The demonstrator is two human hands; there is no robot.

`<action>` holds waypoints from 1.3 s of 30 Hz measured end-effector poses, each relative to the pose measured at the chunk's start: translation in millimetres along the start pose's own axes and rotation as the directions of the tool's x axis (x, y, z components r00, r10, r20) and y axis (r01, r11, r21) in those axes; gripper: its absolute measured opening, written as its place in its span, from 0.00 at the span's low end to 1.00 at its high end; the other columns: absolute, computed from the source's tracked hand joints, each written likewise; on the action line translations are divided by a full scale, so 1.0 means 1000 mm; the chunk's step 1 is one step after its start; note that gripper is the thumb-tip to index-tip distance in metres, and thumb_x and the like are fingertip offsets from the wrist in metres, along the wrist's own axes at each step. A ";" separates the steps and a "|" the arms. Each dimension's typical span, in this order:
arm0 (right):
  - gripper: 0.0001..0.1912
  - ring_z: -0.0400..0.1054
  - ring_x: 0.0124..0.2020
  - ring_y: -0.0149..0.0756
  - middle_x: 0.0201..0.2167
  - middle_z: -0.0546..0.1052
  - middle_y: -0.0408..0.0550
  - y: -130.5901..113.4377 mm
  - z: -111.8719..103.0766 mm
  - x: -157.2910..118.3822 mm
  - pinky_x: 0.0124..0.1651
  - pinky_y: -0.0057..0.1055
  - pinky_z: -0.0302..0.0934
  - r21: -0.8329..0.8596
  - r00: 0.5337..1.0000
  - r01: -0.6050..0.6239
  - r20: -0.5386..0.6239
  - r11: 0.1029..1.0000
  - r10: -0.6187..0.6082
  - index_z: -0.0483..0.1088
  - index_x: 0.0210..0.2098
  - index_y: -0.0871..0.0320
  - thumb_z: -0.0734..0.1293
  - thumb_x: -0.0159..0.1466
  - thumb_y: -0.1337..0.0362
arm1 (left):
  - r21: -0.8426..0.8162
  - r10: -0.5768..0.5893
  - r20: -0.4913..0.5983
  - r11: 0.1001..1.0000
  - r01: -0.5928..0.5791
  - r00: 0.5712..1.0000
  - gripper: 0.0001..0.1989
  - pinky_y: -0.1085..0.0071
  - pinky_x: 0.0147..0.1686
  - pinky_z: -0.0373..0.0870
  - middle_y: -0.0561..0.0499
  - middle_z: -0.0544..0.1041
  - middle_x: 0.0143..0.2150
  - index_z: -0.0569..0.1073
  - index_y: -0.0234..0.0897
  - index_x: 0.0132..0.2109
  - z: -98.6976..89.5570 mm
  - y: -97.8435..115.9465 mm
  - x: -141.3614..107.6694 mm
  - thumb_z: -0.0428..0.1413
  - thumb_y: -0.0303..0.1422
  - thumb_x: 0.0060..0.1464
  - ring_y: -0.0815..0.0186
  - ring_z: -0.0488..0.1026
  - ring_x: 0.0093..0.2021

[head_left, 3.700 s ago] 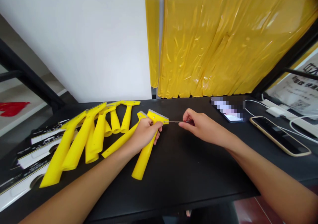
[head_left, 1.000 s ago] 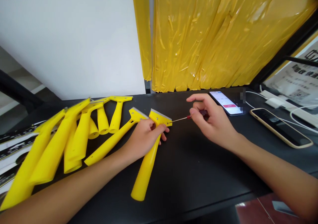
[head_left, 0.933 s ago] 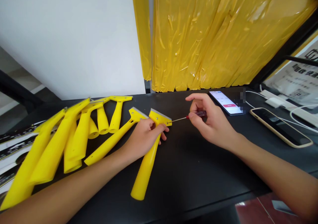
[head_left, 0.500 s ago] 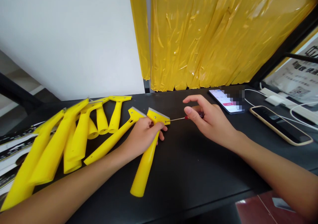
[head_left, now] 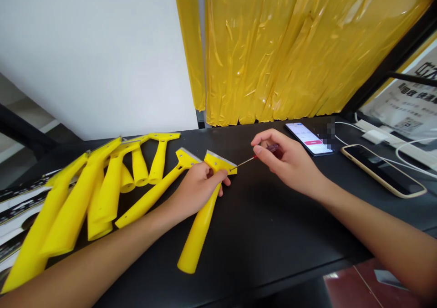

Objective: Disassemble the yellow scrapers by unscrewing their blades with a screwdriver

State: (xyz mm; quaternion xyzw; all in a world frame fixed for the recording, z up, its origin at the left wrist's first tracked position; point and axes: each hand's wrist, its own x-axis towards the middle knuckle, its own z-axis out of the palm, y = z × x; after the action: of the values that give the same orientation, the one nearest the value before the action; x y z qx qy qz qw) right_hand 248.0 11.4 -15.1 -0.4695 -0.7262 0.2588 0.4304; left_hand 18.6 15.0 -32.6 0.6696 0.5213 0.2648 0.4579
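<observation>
My left hand [head_left: 201,185] is closed around the neck of a yellow scraper [head_left: 200,230], just below its wide head. The scraper's handle slants down toward the front of the black table. In my right hand [head_left: 290,157] is a screwdriver [head_left: 245,162] with a dark red handle, pinched by the fingers. Its thin shaft points left, and the tip meets the scraper head at a screw near the right end. A second yellow scraper [head_left: 150,196] lies just left of my left hand, partly behind it.
Several more yellow scrapers [head_left: 73,203] lie piled on the left of the black table [head_left: 273,235]. At the right are a lit phone [head_left: 309,138], a phone in a beige case [head_left: 384,171] and a white power strip [head_left: 399,144] with cables. Yellow plastic sheeting [head_left: 273,53] hangs behind.
My right fingers have closed on the screwdriver handle, which now tilts up more to the right. The scraper head has shifted slightly right and down with my left hand still on it.
</observation>
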 end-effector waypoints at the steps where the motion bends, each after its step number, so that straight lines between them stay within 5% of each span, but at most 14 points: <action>1: 0.11 0.59 0.23 0.28 0.26 0.67 0.40 -0.001 0.000 0.000 0.25 0.27 0.55 0.064 1.000 -0.011 -0.015 0.998 0.012 0.71 0.43 0.54 0.66 0.69 0.54 | -0.020 0.006 0.007 1.000 -0.006 1.000 0.17 0.70 0.30 0.64 0.51 0.75 0.23 0.79 0.34 0.33 0.000 0.001 -0.001 0.53 0.41 0.62 0.65 0.73 0.27; 7: 0.08 0.59 0.20 0.26 0.24 0.65 0.39 -0.007 0.002 -0.005 0.22 0.27 0.54 0.341 0.988 0.095 -0.146 0.935 -0.047 0.75 0.41 0.54 0.67 0.69 0.57 | -0.170 0.033 0.061 0.985 -0.022 0.998 0.20 0.69 0.32 0.67 0.49 0.80 0.35 0.78 0.35 0.35 0.001 -0.002 -0.003 0.49 0.43 0.66 0.66 0.73 0.28; 14: 0.05 0.67 0.29 0.28 0.34 0.73 0.43 -0.007 0.006 -0.012 0.28 0.29 0.60 0.236 0.978 0.205 -0.084 0.950 -0.190 0.77 0.43 0.52 0.69 0.68 0.63 | 0.052 0.113 0.046 0.992 -0.115 0.993 0.22 0.69 0.28 0.59 0.52 0.74 0.26 0.81 0.37 0.33 0.000 -0.009 -0.002 0.51 0.46 0.65 0.66 0.68 0.27; 26: 0.05 0.66 0.29 0.29 0.36 0.72 0.44 -0.006 0.009 -0.010 0.29 0.30 0.59 0.224 0.982 0.187 -0.024 0.956 -0.187 0.75 0.43 0.54 0.68 0.69 0.62 | 0.057 0.085 0.031 0.995 -0.086 0.996 0.22 0.69 0.28 0.59 0.51 0.75 0.27 0.80 0.37 0.34 0.001 -0.011 -0.001 0.51 0.47 0.65 0.66 0.69 0.28; 32: 0.07 0.63 0.29 0.28 0.36 0.72 0.45 -0.007 0.009 -0.009 0.29 0.30 0.56 0.272 0.993 0.113 0.009 0.956 -0.120 0.72 0.43 0.55 0.63 0.72 0.61 | 0.107 0.159 0.014 0.981 -0.159 0.987 0.20 0.70 0.27 0.57 0.54 0.73 0.26 0.80 0.37 0.33 0.003 -0.011 -0.001 0.52 0.44 0.65 0.68 0.66 0.26; 34: 0.07 0.63 0.30 0.29 0.36 0.71 0.45 -0.009 0.002 -0.005 0.31 0.30 0.57 0.223 0.975 0.182 0.085 0.958 -0.205 0.72 0.44 0.55 0.62 0.72 0.62 | 0.108 0.169 0.017 0.979 -0.170 0.985 0.20 0.69 0.27 0.56 0.54 0.73 0.26 0.79 0.37 0.31 0.003 -0.011 0.000 0.52 0.43 0.65 0.68 0.66 0.26; 37: 0.07 0.66 0.35 0.32 0.38 0.71 0.47 -0.015 -0.011 0.007 0.37 0.32 0.59 0.121 0.872 0.357 0.311 0.926 -0.377 0.73 0.45 0.56 0.63 0.71 0.63 | 0.114 0.170 0.026 0.978 -0.172 0.985 0.21 0.69 0.27 0.56 0.54 0.72 0.25 0.78 0.36 0.30 0.001 -0.012 0.001 0.51 0.43 0.66 0.68 0.65 0.25; 39: 0.08 0.67 0.37 0.34 0.39 0.73 0.48 -0.020 -0.015 0.016 0.39 0.32 0.60 0.083 0.842 0.378 0.384 0.922 -0.379 0.73 0.44 0.56 0.63 0.72 0.62 | 0.112 0.184 0.039 0.976 -0.187 0.982 0.21 0.69 0.28 0.57 0.54 0.72 0.25 0.78 0.36 0.29 0.001 -0.013 0.002 0.50 0.42 0.66 0.68 0.65 0.25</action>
State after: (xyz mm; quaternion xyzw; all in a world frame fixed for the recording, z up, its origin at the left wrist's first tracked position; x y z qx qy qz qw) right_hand 248.4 16.8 14.2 -0.2548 -0.8752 0.2588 0.3195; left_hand 14.0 17.1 -44.6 0.7443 0.4644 0.2664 0.3992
